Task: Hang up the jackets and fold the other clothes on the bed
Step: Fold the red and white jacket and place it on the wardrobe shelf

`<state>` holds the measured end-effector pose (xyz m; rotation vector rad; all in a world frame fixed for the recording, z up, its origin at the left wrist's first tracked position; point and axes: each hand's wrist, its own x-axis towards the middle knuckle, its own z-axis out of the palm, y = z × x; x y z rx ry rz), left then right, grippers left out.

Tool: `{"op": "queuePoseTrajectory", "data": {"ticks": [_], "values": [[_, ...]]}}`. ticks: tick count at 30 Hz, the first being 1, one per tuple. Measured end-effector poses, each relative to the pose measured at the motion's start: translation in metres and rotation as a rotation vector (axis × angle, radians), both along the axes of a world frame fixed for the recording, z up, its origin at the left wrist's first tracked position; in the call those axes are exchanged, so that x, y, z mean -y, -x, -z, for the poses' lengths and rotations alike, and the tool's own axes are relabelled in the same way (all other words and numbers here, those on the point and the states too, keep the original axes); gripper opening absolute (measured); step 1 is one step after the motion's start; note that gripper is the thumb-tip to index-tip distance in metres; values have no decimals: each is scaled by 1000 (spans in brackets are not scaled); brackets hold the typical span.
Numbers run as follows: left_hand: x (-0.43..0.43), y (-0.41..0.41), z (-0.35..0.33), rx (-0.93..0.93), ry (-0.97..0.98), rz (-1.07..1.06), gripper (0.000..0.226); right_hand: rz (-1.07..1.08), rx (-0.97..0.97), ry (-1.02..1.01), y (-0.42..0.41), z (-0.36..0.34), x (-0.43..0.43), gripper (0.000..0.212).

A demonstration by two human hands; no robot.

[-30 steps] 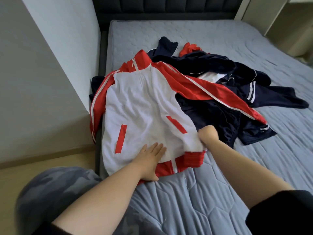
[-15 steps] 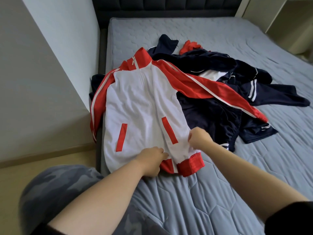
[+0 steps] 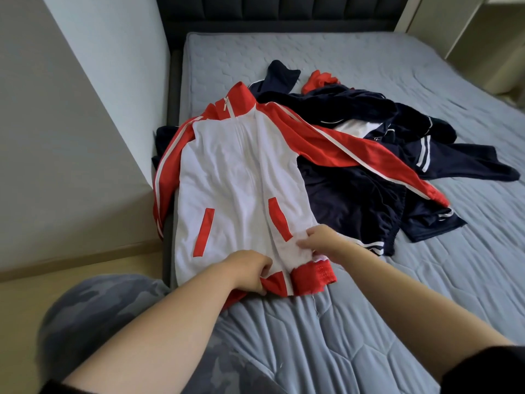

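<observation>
- The jacket (image 3: 235,177), white with red sleeves, lies front up by the bed's (image 3: 426,294) left edge, collar toward the headboard (image 3: 284,12), hem (image 3: 312,275) toward the near edge.
- The left hand (image 3: 250,270) has its fingers curled, gripping the hem at the bottom of the zip.
- The right hand (image 3: 324,241) pinches the white cloth just above the red hem band, thumb and fingers closed on it.
- One red sleeve (image 3: 369,155) stretches across a heap of navy clothes (image 3: 349,200) mid-bed; the other hangs over the left edge.
- A small red garment (image 3: 321,79) shows behind the heap.
- A knee in camouflage trousers (image 3: 93,314) rests at the near left corner.
</observation>
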<state>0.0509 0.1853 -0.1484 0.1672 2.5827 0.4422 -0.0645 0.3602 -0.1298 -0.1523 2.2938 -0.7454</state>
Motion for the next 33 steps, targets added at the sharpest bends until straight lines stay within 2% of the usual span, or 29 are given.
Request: {"op": "queuePoseTrajectory", "data": {"ticks": [2, 3, 5, 8, 9, 11, 13, 15, 17, 18, 20, 22, 25, 28, 30, 33], "values": [[2, 0, -2, 34, -53, -25, 36, 110, -7, 91, 11, -11, -10, 15], [3, 0, -2, 55, -77, -31, 37, 96, -38, 55, 19, -14, -18, 10], [5, 1, -5, 97, -116, -36, 39, 86, -177, -148, 34, -18, -40, 21], [10, 3, -10, 172, -131, -8, 41, 258, -388, -369, 36, -16, -70, 10], [11, 4, -11, 197, -119, 5, 40, 265, -406, -444, 34, -15, -72, 9], [13, 3, -11, 248, -120, 1, 37, 219, -424, -539, 31, -4, -67, 22], [14, 1, -10, 284, -156, -35, 31, 152, -582, -507, 24, 3, -58, 29], [14, 0, -10, 283, -181, -66, 27, 41, -820, -395, 19, 8, -51, 41], [15, -2, -11, 259, -174, -92, 20, -145, -909, -268, 11, 13, -40, 44], [15, -4, -11, 240, -153, -91, 16, -239, -865, -227, 5, 15, -33, 38], [14, -7, -10, 199, -100, -79, 10, -405, -662, -244, -6, 24, -20, 26], [12, -13, -8, 161, -66, -90, 11, -551, -568, -308, -14, 31, -9, 27], [10, -21, -5, 75, -38, -172, 11, -526, -616, -211, -22, 31, 4, 26], [11, -31, -6, -102, 15, -233, 4, -554, -512, -50, -35, 25, 13, 26], [11, -41, -6, -248, 79, -248, 5, -626, -412, 6, -46, 21, 17, 33], [10, -57, -3, -366, 154, -247, 8, -737, -283, -45, -54, 16, 15, 69]]}}
